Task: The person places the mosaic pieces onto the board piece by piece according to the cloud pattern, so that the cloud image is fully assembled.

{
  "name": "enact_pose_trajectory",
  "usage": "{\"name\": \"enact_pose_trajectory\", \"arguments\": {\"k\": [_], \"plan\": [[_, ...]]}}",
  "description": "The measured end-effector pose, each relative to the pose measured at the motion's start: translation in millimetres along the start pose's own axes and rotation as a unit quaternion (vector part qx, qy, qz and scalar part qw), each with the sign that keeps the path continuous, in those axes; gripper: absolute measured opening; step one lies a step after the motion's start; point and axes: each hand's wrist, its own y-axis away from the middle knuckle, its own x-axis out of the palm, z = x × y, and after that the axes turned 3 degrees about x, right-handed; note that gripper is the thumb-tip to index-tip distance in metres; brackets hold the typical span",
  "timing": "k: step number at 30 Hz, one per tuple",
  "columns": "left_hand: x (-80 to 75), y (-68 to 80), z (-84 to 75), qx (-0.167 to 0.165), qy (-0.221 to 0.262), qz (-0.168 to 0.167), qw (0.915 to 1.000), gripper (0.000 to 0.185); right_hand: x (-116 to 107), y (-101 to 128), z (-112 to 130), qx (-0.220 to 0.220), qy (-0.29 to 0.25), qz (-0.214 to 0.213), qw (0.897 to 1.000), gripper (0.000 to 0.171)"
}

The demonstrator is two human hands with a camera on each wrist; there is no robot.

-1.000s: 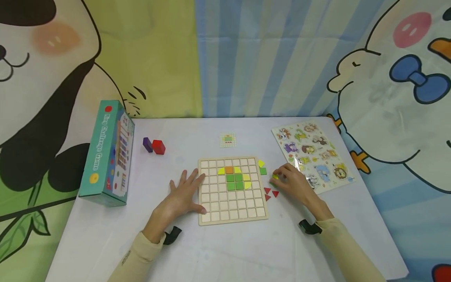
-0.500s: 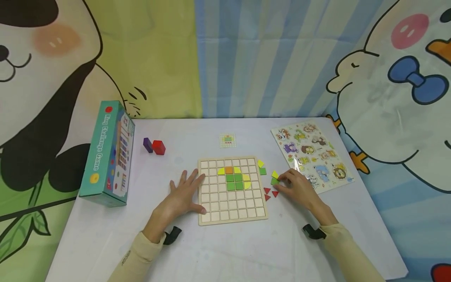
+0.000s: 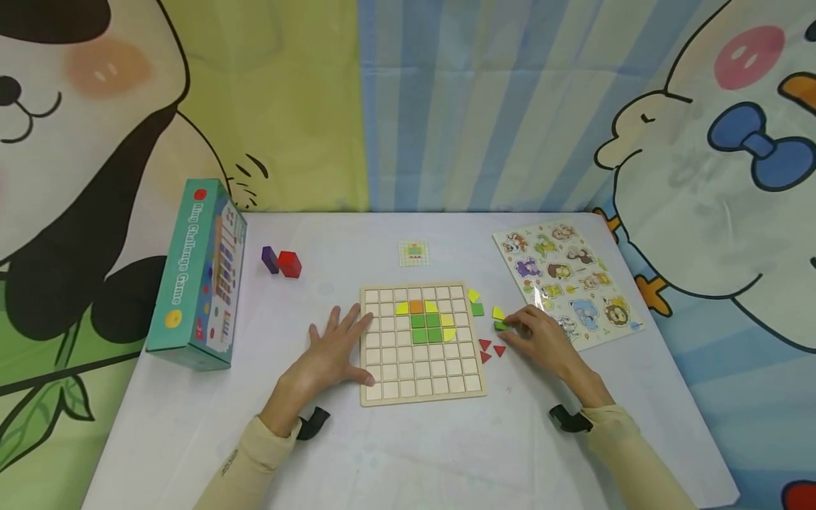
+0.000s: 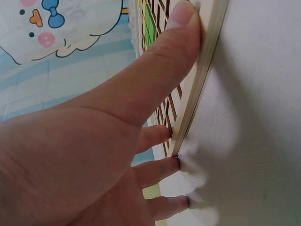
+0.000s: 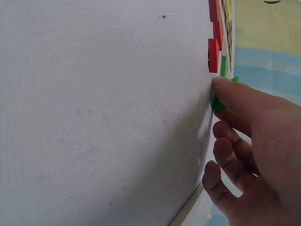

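Note:
A wooden grid board (image 3: 423, 389) lies mid-table, with green squares (image 3: 426, 329), an orange square (image 3: 416, 307) and several yellow pieces (image 3: 448, 327) set in its upper cells. My left hand (image 3: 327, 359) is spread, thumb and fingertips resting on the board's left edge; the thumb presses the frame in the left wrist view. Right of the board, my right hand (image 3: 545, 340) pinches a green square tile (image 5: 217, 103) between thumb and index finger, tilted close over the table. Beside it lie a yellow piece (image 3: 498, 312), three red triangles (image 3: 499, 350), another green square (image 3: 477, 309) and another yellow piece (image 3: 473, 295).
A small pattern card (image 3: 414, 253) lies behind the board. An animal sticker sheet (image 3: 583, 301) is at the right, near the right hand. At the left stand a teal game box (image 3: 191, 283), a purple block (image 3: 270, 260) and a red block (image 3: 290, 264).
My right hand let go of the yellow piece, leaving it on the table, and shifted slightly nearer to me onto the green square, which is now tipped up. The left hand stays put.

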Motion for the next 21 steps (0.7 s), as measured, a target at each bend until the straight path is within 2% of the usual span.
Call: {"name": "enact_pose_trajectory", "arguments": {"k": [9, 21], "plan": [[-1.9, 0.7, -0.9, 0.002, 0.002, -0.001, 1.0, 0.121, -1.0, -0.3, 2.0, 0.008, -0.007, 0.01, 1.0, 0.034], [-2.3, 2.1, -2.0, 0.003, 0.009, -0.001, 1.0, 0.12, 3.7, -3.8, 1.4, -0.043, 0.003, -0.004, 0.999, 0.025]]}}
